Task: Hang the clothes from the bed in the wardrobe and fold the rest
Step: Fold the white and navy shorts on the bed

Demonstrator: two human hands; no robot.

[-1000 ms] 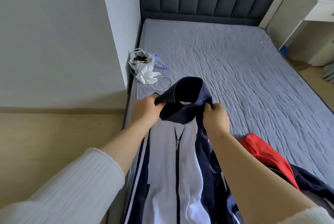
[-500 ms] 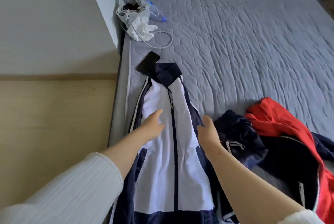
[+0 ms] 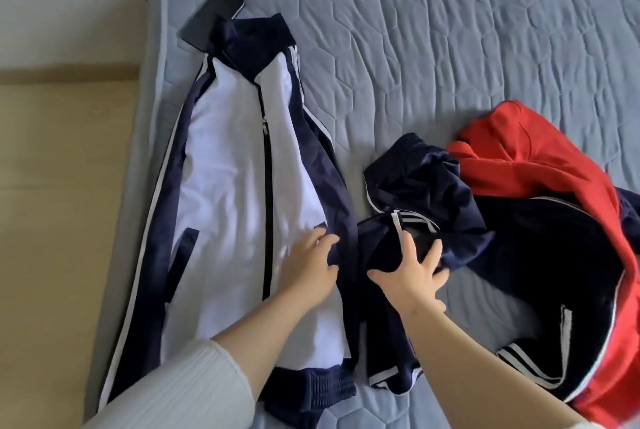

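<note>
Jacket: the white-and-navy jacket point(image 3: 239, 186) lies zipped and face up along the bed's point(image 3: 485, 30) edge, collar toward 12 o'clock, hem toward 6 o'clock.
Sleeve: its navy sleeve point(image 3: 412, 220) trails off toward 3 o'clock, crumpled against the next garment.
Left hand: the left hand point(image 3: 310, 271) rests flat on the jacket front beside the zip, fingers spread and loose, gripping nothing.
Right hand: the right hand point(image 3: 414, 276) lies at 3 o'clock of the left, fingers splayed over the sleeve; pressing rather than pinching.
Remaining pile: a red-and-navy garment point(image 3: 554, 238) lies heaped at 3 o'clock, touching the sleeve.
Phone: a dark phone point(image 3: 211, 19) lies at 11 o'clock, partly under the collar.
Step in hand: probably smoothing and gathering the sleeve inward for folding.
Risk one: lifting or dragging the jacket may carry the phone off the bed's edge.
Risk two: pulling the sleeve could drag the heap along, since they touch.
Risk three: the jacket sits close to the edge and may slide off.
</note>
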